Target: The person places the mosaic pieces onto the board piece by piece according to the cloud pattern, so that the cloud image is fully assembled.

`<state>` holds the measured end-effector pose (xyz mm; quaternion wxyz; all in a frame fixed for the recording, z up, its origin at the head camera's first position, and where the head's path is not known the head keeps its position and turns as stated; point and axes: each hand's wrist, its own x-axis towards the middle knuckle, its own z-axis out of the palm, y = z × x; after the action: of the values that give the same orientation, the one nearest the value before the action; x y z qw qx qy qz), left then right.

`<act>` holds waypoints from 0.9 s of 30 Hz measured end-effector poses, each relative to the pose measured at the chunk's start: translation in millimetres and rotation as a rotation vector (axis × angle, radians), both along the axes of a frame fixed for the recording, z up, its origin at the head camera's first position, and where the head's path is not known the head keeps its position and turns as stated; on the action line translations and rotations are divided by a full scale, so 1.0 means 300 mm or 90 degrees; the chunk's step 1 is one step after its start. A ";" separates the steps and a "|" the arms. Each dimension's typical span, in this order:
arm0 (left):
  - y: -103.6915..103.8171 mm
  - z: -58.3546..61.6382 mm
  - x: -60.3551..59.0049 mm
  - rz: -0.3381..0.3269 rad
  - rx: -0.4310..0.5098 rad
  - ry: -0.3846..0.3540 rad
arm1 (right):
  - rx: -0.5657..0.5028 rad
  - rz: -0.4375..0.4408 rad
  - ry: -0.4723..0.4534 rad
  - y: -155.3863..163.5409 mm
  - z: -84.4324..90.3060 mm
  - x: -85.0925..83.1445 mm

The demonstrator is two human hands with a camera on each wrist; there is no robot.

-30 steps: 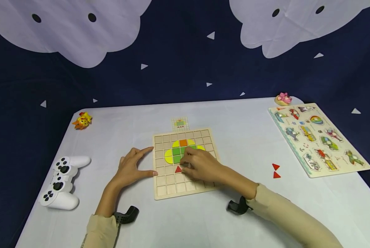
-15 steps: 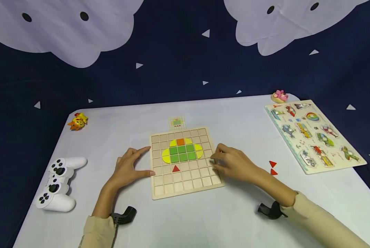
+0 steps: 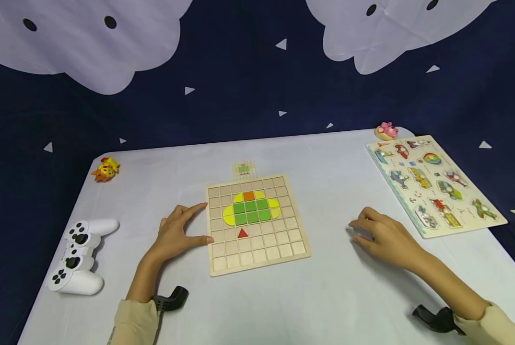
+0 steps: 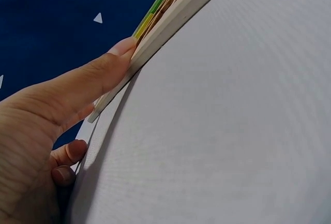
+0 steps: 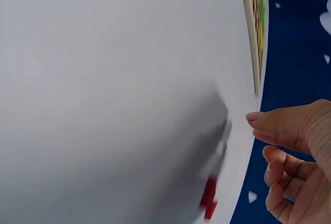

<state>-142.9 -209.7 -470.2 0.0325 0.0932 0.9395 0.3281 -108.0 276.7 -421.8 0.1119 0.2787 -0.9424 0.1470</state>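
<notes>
Right hand (image 3: 380, 237) withdrawn from grid board (image 3: 257, 254), now hovering over red triangles (image 5: 208, 199) on desk (image 3: 326, 297), fingers loosely curled, holding nothing; one red triangle (image 3: 242, 233) left seated in board; left hand (image 3: 177, 235) unchanged, fingers straight against board edge

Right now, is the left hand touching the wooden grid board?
Yes, in the head view the left hand rests on the table with fingertips and thumb against the left edge of the wooden grid board.
</notes>
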 end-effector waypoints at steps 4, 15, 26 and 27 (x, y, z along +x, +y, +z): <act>-0.003 -0.002 0.001 0.003 -0.002 -0.004 | 0.013 -0.023 0.010 0.073 -0.006 0.027; -0.004 -0.001 0.001 0.000 -0.005 0.008 | 0.019 -0.067 0.030 0.180 -0.037 0.060; -0.002 -0.002 0.003 0.004 0.005 0.002 | 0.002 -0.039 0.049 0.180 -0.063 0.033; -0.002 -0.001 0.002 0.004 0.005 0.003 | 0.001 -0.035 0.050 0.180 -0.063 0.030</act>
<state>-142.2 -210.2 -470.6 0.0291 0.0908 0.9384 0.3320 -99.1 330.6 -440.9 0.1528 0.2587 -0.9446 0.1321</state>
